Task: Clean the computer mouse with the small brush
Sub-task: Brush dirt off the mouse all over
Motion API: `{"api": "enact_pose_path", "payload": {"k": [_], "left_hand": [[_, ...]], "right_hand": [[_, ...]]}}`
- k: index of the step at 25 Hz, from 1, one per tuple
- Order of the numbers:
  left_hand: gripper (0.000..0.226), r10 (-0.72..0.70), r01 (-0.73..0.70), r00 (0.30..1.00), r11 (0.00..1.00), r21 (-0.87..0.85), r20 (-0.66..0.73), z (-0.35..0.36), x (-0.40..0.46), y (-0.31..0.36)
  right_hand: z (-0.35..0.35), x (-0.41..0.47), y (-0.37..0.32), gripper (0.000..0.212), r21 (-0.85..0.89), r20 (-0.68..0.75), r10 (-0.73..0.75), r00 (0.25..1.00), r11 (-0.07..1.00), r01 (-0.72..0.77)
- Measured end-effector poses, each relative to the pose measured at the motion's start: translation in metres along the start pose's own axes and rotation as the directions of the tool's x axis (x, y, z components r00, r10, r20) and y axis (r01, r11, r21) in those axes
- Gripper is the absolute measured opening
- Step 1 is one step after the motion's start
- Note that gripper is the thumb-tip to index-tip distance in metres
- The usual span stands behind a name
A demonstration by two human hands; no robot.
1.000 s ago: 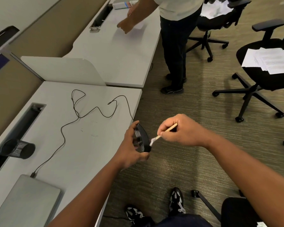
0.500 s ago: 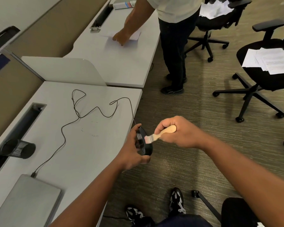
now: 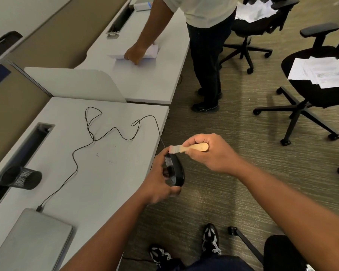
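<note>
Since the frame half a second back, the brush point(image 3: 186, 148) had moved up from the mouse's middle to its top end, and the person at the far desk had slid a hand further along the paper.

Head view: left hand point(image 3: 158, 184) was wrapped around the black mouse point(image 3: 175, 171), holding it on edge, clear of the desk point(image 3: 98, 173) and just past its near corner. Right hand point(image 3: 207, 153) was closed on the wooden handle, bristles touching the mouse's upper rim where the cable point(image 3: 110, 132) leaves it.

Judgement: strokes should be short and light, running away from the seams so dust falls to the floor. The left hand ought to turn the mouse so each face gets brushed. Cable slack looked ample.
</note>
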State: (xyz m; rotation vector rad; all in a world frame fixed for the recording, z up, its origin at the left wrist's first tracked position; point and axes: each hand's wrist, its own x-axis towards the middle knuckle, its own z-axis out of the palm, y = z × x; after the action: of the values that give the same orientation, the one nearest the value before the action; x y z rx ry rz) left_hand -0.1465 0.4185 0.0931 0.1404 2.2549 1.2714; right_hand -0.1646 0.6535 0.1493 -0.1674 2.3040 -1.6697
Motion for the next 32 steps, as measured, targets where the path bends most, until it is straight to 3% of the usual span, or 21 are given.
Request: {"api": "enact_pose_path", "payload": {"k": [4,15,23,27,30,32], "left_hand": [[0.127,-0.007,0.004,0.999,0.999,-0.046,-0.046,-0.004,-0.002,0.000],[0.123,-0.054,0.041,0.993,0.993,-0.112,-0.109,-0.005,-0.001,-0.003],[0.110,-0.022,0.004,0.998,0.952,-0.305,-0.053,-0.008,-0.003,0.001],[0.093,-0.045,0.027,0.999,0.884,-0.467,-0.027,-0.010,-0.004,0.002],[0.071,-0.096,0.084,0.995,0.716,-0.693,0.022,-0.010,-0.003,0.007],[0.054,-0.133,0.100,0.991,0.649,-0.755,0.017,-0.011,-0.002,0.012]], "right_hand": [[-0.003,-0.005,-0.004,0.014,-0.017,0.057,0.054,0.997,0.998,-0.053],[-0.011,-0.018,-0.003,0.019,-0.028,0.214,0.032,0.976,0.999,-0.026],[-0.011,-0.019,0.003,0.018,0.084,0.169,0.007,0.986,0.996,-0.021],[-0.010,-0.020,0.005,0.021,0.143,0.139,-0.014,0.990,0.990,-0.006],[-0.009,-0.022,0.006,0.022,0.173,0.140,-0.027,0.990,0.985,0.002],[-0.007,-0.023,0.009,0.024,0.167,0.195,-0.028,0.980,0.986,-0.005]]}}
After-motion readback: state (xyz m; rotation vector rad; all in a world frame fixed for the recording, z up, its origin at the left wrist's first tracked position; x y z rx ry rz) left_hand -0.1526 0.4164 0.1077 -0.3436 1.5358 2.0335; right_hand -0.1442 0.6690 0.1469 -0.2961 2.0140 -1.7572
